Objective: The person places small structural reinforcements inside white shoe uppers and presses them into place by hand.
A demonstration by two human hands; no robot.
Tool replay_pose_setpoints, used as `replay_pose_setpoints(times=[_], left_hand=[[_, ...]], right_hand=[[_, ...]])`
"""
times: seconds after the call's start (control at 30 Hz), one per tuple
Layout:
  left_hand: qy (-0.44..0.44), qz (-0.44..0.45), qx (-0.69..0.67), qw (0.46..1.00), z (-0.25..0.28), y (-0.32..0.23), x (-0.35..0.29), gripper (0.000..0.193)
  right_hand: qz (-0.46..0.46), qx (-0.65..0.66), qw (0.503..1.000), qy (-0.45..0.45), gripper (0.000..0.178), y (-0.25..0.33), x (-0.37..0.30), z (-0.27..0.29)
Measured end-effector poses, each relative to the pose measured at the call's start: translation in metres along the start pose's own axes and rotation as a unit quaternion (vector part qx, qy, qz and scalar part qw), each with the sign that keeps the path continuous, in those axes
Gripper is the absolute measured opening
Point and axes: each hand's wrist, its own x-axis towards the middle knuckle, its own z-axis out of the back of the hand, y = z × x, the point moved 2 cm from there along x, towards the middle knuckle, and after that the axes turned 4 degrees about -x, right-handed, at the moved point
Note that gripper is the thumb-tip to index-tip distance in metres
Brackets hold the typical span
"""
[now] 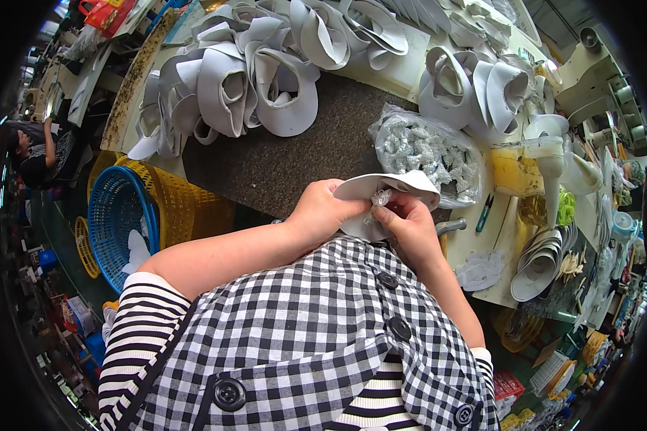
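Note:
My left hand (320, 211) grips a white shoe upper (352, 188) by its left edge, thumb on top. My right hand (415, 227) pinches a small shiny clear ornament (381, 197) against that upper, close to my body. Whether the ornament is fastened to it I cannot tell. Just beyond my right hand lies a clear plastic bag (425, 149) full of similar shiny pieces. Many more white uppers (287, 111) are heaped across the far side of the table, with others (442, 86) standing past the bag.
A dark speckled board (295, 161) covers the table's middle. To the right are a green cutter (484, 214), a yellow container (514, 172), stacked white pieces (535, 269) and a sewing machine (586, 75). Blue (118, 215) and yellow (190, 205) baskets stand left. A person (47, 154) sits far left.

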Motion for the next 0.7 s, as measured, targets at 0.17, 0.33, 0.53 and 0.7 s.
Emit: replay_pose_setpoints(times=[0.17, 0.33, 0.53, 0.7], left_hand=[[-0.022, -0.035, 0.069, 0.997, -0.003, -0.001, 0.002, 0.028], [-0.024, -0.043, 0.054, 0.997, -0.005, -0.006, 0.001, 0.028], [-0.010, -0.075, 0.045, 0.996, -0.004, -0.002, 0.001, 0.029], [0.001, -0.088, 0.016, 0.996, -0.005, -0.004, 0.001, 0.028]], right_hand=[[0.004, 0.006, 1.000, 0.003, 0.028, 0.008, -0.001, 0.002], [0.027, 0.149, 0.988, -0.037, 0.031, 0.001, 0.001, -0.009], [0.029, 0.170, 0.985, -0.013, 0.028, 0.003, 0.002, -0.008], [0.039, 0.178, 0.983, -0.011, 0.026, -0.001, 0.003, -0.009]])
